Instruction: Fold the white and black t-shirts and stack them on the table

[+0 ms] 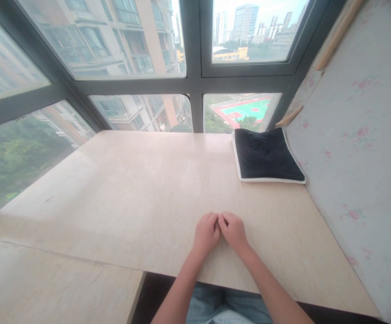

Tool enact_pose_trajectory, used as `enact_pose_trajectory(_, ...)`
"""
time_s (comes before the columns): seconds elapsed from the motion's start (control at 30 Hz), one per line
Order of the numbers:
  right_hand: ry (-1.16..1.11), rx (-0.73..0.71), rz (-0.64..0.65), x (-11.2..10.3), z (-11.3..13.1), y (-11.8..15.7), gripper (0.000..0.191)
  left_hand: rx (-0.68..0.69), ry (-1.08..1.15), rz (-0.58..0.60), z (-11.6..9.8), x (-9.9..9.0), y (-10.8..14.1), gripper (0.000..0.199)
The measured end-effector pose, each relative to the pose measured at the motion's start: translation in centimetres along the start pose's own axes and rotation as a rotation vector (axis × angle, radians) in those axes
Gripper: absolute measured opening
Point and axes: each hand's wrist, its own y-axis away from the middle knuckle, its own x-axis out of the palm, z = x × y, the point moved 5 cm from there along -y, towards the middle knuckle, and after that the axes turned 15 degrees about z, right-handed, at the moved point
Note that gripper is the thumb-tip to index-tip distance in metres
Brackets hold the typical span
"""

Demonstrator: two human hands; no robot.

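My left hand [207, 232] and my right hand [233, 230] rest on the pale stone-patterned tabletop [155, 193], close to its front edge. Both have curled fingers, and their fingertips meet between them. Nothing shows in either hand, though the inner sides of the fingers are hidden from above. Beyond my right hand, at the back right of the surface, lies a folded black cloth [267, 155] with a white border. Neither hand touches it.
Dark-framed windows [195, 85] stand along the back and left. A wall [360, 180] with pink flower patterns borders the right side. A second, pale slab [56, 288] adjoins the tabletop at the lower left.
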Motion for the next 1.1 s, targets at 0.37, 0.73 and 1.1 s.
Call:
enact_pose_trajectory(0.37,-0.006,-0.004,0.001,-0.17,0.15,-0.08,0.035,-0.002,-0.006,-0.004,-0.20,-0.15,0.02,0.016)
enact_pose_trajectory(0.73,-0.006,0.001,-0.007,-0.25,0.26,-0.18,0.037,0.009,-0.023,-0.004,-0.03,-0.12,-0.04,0.015)
enact_pose_trajectory(1.1,0.000,0.004,0.000,-0.53,0.46,-0.22,0.038,0.018,-0.038,-0.001,0.06,-0.01,-0.07,0.016)
